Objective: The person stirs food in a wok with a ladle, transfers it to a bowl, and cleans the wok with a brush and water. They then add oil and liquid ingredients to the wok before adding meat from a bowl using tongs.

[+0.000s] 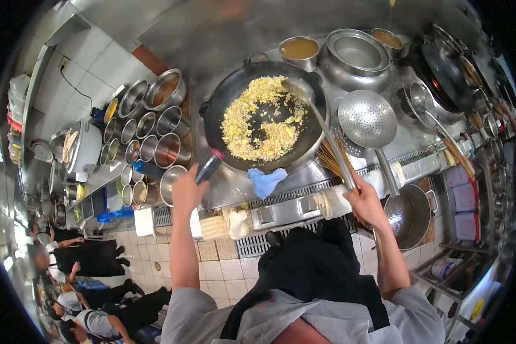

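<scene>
In the middle of the head view a large black wok (pixel 223 92) holds fried rice (pixel 238 123) with yellow egg bits, spread in a rough ring. My right hand (pixel 366 202) grips the end of a ladle's long handle, and the ladle's bowl (pixel 298 90) rests at the far right part of the rice. Closed around a small dark bottle (pixel 208 168) with a reddish tip, my left hand (pixel 187 189) is beside the wok's lower left rim. What is in the bottle cannot be seen. A blue cloth (pixel 266 182) lies against the wok's near edge.
Several metal seasoning pots (pixel 169 150) crowd the left counter. Right of the wok are a perforated strainer (pixel 367 117), a bamboo brush (pixel 333 157) and a large metal pot (pixel 355 71). A deep pan (pixel 408 218) hangs low at right. Co-workers (pixel 92 258) stand at far left.
</scene>
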`<state>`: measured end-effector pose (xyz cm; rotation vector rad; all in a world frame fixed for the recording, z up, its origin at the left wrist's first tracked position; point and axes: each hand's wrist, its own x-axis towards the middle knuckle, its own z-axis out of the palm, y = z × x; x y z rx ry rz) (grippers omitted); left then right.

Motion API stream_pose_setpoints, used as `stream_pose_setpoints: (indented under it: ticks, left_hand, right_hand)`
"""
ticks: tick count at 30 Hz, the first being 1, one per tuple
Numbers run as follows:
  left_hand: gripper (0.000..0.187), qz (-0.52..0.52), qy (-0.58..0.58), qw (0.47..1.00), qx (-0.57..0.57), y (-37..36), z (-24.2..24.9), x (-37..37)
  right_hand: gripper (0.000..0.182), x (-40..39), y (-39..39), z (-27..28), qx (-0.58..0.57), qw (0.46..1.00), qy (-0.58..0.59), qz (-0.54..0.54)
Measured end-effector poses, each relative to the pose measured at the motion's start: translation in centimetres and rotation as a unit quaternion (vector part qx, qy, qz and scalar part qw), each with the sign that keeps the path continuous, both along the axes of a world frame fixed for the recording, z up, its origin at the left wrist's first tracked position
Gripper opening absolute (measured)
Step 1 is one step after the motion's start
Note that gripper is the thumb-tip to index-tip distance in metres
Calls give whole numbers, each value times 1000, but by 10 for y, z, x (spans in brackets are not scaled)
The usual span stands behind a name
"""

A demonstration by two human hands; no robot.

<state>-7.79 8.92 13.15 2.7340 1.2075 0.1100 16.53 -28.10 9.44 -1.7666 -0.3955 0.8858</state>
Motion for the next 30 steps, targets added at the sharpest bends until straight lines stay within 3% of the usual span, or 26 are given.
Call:
stream_pose_setpoints:
  ticks: [3,6,9,11,12,14,16,20,22,24,26,27,28,29,30]
  left_hand:
    - [59,25,17,997,-70,-21,3,-18]
    - [63,5,-221,953,-206,-6,-39,-54]
    - [60,44,-339,873,-347,2,-53,-75]
    - [59,72,-399,827,-390,6,-50,-96]
    - [57,95,-420,819,-379,12,-55,-113]
    - [53,130,-455,812,-342,21,-53,-141]
    - [48,161,-492,792,-324,35,-52,-164]
    - [45,191,-508,826,-152,94,-68,-195]
    - [48,210,-549,800,-123,125,-75,-197]
    - [52,179,-572,797,-70,165,-99,-203]
    - [59,181,-593,784,-12,202,-120,-210]
    - [63,195,-543,816,26,209,-119,-213]
    - [63,225,-537,811,54,221,-127,-213]
    - [61,221,-552,801,65,248,-156,-224]
    - [59,226,-579,783,2,232,-129,-209]
  right_hand:
    - [66,14,50,-24,23,999,-28,5]
    - [66,7,75,-37,32,997,-41,61]
    - [61,9,58,-13,52,982,81,162]
    - [58,-9,33,31,-96,964,-112,222]
    - [61,-11,14,35,-67,951,-172,249]
    - [62,-17,-2,83,-148,960,11,239]
    - [61,-22,7,96,-189,952,14,241]
    - [59,-8,75,39,-100,967,-86,217]
    - [61,-2,107,-5,-100,941,-270,176]
    - [63,-21,103,-13,-172,905,-360,146]
    - [68,-51,95,-8,-265,893,-337,141]
    - [70,-65,77,-4,-263,902,-313,141]
    - [70,-70,53,-7,-215,920,-290,149]
    - [68,-71,37,13,-173,959,-179,134]
    - [67,-71,21,32,-136,983,-66,107]
